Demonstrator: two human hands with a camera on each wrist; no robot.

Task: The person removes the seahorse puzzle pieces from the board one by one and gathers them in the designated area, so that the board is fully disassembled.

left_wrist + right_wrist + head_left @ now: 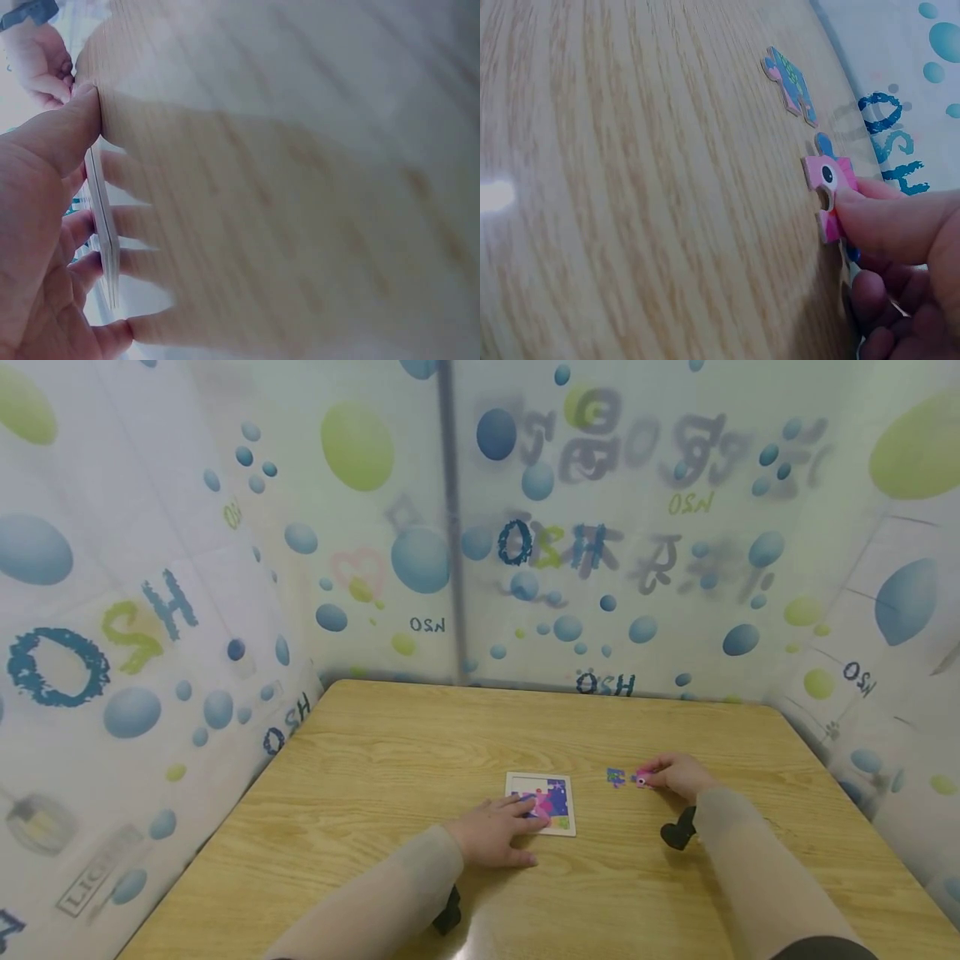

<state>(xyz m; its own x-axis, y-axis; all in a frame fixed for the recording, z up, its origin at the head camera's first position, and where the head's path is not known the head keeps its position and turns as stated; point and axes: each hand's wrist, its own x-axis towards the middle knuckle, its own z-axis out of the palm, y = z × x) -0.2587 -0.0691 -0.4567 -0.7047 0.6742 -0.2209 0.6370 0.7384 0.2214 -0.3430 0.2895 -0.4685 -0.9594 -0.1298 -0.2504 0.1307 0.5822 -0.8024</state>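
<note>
Spotted curtains (390, 560) on three sides of a table (420, 735) form a booth.

Pink piece (826, 177) (1-eyed) pinched; blue piece (790, 82) flat nearby; puzzle board (572, 810) part-filled.

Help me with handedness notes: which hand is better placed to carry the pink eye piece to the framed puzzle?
The right hand, I'd judge: it pinches the pink eye piece, while the left hand rests on the framed puzzle, away from that piece.
</note>
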